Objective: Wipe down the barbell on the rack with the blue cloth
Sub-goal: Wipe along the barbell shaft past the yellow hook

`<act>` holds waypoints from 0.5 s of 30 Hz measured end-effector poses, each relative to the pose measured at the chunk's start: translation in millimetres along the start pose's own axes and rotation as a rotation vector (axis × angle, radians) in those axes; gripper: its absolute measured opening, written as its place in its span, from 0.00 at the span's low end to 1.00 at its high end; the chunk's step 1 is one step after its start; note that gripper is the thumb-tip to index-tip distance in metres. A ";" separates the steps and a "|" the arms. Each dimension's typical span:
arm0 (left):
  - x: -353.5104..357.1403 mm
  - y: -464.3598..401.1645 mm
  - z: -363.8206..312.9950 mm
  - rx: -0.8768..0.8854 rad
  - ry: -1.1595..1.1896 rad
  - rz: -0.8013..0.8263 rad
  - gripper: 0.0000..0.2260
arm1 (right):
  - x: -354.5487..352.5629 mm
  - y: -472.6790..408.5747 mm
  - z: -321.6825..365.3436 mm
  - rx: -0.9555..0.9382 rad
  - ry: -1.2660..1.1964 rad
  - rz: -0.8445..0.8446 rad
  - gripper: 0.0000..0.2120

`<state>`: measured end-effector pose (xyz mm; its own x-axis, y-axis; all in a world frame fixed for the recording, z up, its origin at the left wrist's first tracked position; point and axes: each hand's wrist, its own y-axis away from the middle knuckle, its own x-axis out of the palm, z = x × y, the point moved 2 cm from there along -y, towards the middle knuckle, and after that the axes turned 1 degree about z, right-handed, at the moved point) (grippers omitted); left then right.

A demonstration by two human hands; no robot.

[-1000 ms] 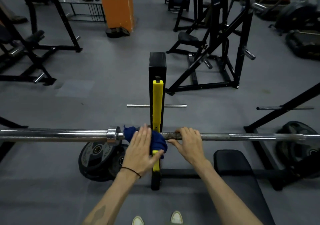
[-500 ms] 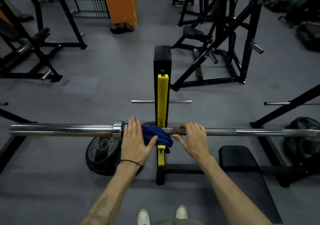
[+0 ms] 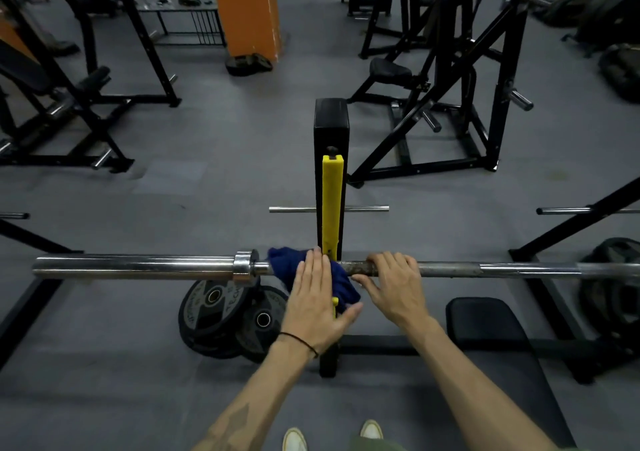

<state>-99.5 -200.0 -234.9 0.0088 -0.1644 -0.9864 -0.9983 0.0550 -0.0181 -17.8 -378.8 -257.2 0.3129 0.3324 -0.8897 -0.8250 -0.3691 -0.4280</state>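
Pressing the blue cloth (image 3: 313, 279) against the barbell (image 3: 450, 269), the left hand (image 3: 313, 298) lies flat with its fingers straight and close together, the thumb reaching out under the hanging end of the cloth. The right hand (image 3: 393, 284) sits just beside it on the bar, fingers curled over the top of the shaft and clamped on it, which looks like a steadying hold. The barbell lies level across the view, resting on the rack (image 3: 332, 204) with the yellow upright, and the cloth is draped over the shaft between the collar (image 3: 244, 266) and that upright.

The bar is long, stiff steel and is likely heavy, so it should stay put under rubbing, though it may roll in its cradle; a firm hold by the right hand would stop that. The stretch under the right hand looks rough and rust-spotted, which gives good purchase, while the sleeve (image 3: 131, 267) on the left end is smooth and shiny and probably slick. The cloth is soft and limp and bunches easily. Wrapping the fingers round it and the shaft would likely clean the underside better than a flat palm. Weight plates (image 3: 216, 306) lean on the floor below the bar, and a black bench (image 3: 485, 326) stands to the right.
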 end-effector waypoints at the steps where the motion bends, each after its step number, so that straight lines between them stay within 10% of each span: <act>1: -1.0 1.0 8.5 0.022 -0.011 -0.009 0.47 | 0.2 0.1 -0.9 -0.006 -0.002 0.006 0.23; 7: -12.4 3.0 44.7 -0.241 0.027 -0.076 0.49 | 0.6 -2.2 0.8 -0.033 0.020 -0.041 0.20; 15: -8.0 7.3 60.1 -0.087 -0.020 -0.101 0.45 | -1.4 -10.5 -6.1 -0.186 0.088 -0.020 0.23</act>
<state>-103.4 -139.1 -237.0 0.1103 -0.1453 -0.9832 -0.9934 -0.0470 -0.1045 -6.7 -380.7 -252.5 0.3746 0.2670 -0.8879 -0.7200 -0.5196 -0.4600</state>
